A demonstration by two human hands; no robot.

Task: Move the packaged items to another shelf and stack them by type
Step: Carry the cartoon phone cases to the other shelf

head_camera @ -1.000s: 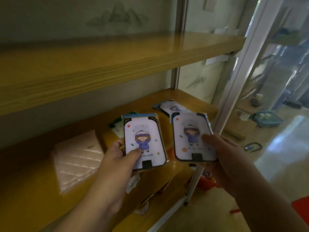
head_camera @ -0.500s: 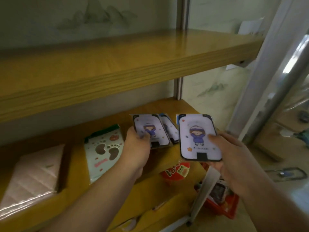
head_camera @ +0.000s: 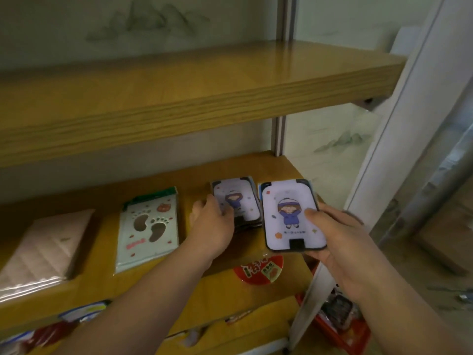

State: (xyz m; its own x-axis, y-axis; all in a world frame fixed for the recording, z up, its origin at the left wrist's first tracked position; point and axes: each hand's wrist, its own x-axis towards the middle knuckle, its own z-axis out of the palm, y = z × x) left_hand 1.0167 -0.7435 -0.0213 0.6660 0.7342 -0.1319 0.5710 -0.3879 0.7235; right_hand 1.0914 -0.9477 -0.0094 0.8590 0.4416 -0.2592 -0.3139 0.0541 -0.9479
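The fingers (head_camera: pixel 225 212) of the left hand (head_camera: pixel 212 226) press on the near left edge of a stack of cartoon packs (head_camera: pixel 236 203) lying flat on the middle shelf (head_camera: pixel 194 183), long axis running away from the person; whether they pinch the top pack I cannot tell. Left of them, apart, lie a footprint pack (head_camera: pixel 148 226) and a quilted pack (head_camera: pixel 43 247). The right hand (head_camera: pixel 340 242), just right of the stack, holds another cartoon pack (head_camera: pixel 291 216) face up, thumb on top, its long axis also pointing away, over the shelf's front right corner. Bare shelf lies behind the stack. Both forearms reach in from below.
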